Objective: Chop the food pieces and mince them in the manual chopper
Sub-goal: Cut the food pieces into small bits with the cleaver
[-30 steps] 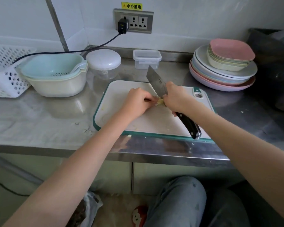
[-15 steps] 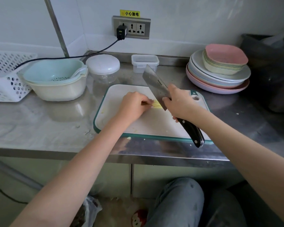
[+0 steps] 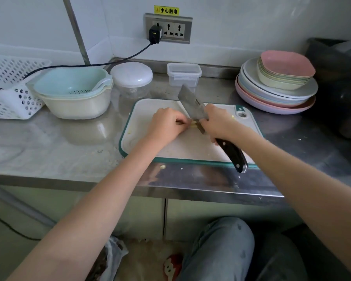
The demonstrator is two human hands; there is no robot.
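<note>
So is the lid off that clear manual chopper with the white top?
No, the round white lid sits on the clear manual chopper, which stands behind the white cutting board.

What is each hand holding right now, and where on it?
Right hand grips the cleaver where the blade meets the handle; the handle's end sticks out behind. Left hand pins the pale food strip on the board with curled fingers.
</note>
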